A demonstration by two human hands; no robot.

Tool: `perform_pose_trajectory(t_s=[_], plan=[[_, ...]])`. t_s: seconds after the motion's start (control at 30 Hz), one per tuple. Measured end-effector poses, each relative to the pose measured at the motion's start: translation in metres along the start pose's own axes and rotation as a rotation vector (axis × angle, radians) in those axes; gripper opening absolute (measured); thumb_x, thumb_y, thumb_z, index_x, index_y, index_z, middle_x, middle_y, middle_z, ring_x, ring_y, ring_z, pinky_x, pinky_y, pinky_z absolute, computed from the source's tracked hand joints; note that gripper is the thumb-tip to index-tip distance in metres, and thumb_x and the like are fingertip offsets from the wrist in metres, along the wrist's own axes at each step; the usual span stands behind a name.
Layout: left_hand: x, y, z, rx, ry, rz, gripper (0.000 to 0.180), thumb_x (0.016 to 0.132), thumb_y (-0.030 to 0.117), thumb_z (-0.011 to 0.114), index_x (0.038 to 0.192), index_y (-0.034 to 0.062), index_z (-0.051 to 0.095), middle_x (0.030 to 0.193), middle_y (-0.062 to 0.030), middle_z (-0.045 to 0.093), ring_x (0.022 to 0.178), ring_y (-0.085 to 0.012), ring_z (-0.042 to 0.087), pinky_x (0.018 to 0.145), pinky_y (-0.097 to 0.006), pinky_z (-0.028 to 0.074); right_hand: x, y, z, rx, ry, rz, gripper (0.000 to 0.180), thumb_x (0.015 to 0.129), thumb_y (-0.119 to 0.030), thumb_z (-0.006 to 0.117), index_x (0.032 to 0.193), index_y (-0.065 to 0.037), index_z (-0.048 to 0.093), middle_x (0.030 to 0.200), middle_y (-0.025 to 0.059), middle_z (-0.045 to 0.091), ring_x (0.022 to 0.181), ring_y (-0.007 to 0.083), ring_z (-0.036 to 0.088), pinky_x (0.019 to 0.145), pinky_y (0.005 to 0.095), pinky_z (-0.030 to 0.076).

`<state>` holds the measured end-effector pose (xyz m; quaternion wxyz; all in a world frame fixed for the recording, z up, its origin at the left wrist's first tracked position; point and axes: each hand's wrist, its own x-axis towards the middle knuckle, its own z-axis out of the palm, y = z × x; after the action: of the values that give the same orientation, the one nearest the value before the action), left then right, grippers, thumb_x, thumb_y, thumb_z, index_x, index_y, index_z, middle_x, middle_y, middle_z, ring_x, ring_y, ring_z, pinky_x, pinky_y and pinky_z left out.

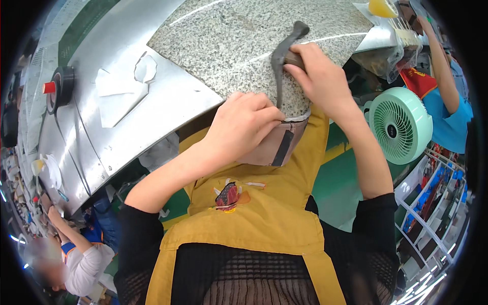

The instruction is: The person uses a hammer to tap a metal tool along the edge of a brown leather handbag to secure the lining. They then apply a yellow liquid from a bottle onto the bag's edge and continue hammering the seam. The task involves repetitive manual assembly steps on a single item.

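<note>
My right hand (320, 76) is closed round the short wooden handle of a dark metal hammer (281, 53). The hammer's thin end points down toward my body, near the fingers of my other hand. My left hand (243, 124) grips a brownish-pink piece (269, 147) at the front edge of the granite slab (218, 56). That piece looks like leather or fabric, with a black strip (283, 147) on its side and a pale upper edge. It hangs over the slab's edge against my yellow apron, and my left fingers hide part of it.
A metal table (168, 109) at left carries white paper scraps (119, 94) and a black roll with a red knob (61, 89). At right stands a mint-green fan (399, 126). Co-workers sit at far left and upper right. A yellow object (382, 7) lies beyond the slab.
</note>
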<state>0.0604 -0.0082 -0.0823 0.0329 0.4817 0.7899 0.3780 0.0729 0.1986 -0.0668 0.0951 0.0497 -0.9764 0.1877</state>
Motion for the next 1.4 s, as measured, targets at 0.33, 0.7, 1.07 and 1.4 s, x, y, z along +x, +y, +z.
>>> perform_pose_trajectory(t_s=[0.33,0.7,1.07,1.4], plan=[[0.003,-0.017,-0.003,0.181,-0.06,0.404,0.024,0.066,0.01,0.06,0.09,0.0052,0.059,0.081,-0.003,0.05,0.072,-0.0178,0.052,0.064,-0.029,0.043,-0.084,-0.032,-0.067,0.564,-0.321,0.204,0.032,0.083,0.002,0.051,0.115,0.002,0.05,0.097,0.0157,0.06,0.085,0.0316,0.062,0.069,0.0323,0.048],[0.0,-0.017,-0.01,0.034,-0.078,0.09,0.017,0.069,0.011,0.062,0.086,0.0113,0.061,0.083,0.0001,0.054,0.089,-0.0181,0.052,0.089,-0.038,0.036,-0.071,-0.055,-0.064,0.367,-0.353,0.11,0.034,0.082,-0.005,0.057,0.115,0.001,0.051,0.092,0.0163,0.06,0.077,0.0347,0.061,0.061,0.0345,0.049],[-0.004,-0.016,-0.008,0.273,-0.001,0.377,0.018,0.066,0.009,0.061,0.084,0.0077,0.059,0.081,-0.0008,0.051,0.082,-0.0163,0.053,0.091,-0.042,0.04,-0.07,-0.052,-0.065,0.401,-0.451,0.15,0.04,0.079,-0.001,0.056,0.119,-0.004,0.052,0.104,0.0165,0.062,0.088,0.0354,0.062,0.07,0.0368,0.05],[-0.008,-0.017,-0.011,0.042,-0.069,0.079,0.019,0.065,0.01,0.063,0.084,0.0106,0.061,0.081,0.0001,0.052,0.084,-0.0162,0.052,0.094,-0.042,0.037,-0.066,-0.061,-0.063,0.389,-0.456,0.107,0.04,0.075,0.003,0.055,0.114,0.002,0.051,0.094,0.0203,0.058,0.081,0.0401,0.058,0.067,0.0372,0.048]])
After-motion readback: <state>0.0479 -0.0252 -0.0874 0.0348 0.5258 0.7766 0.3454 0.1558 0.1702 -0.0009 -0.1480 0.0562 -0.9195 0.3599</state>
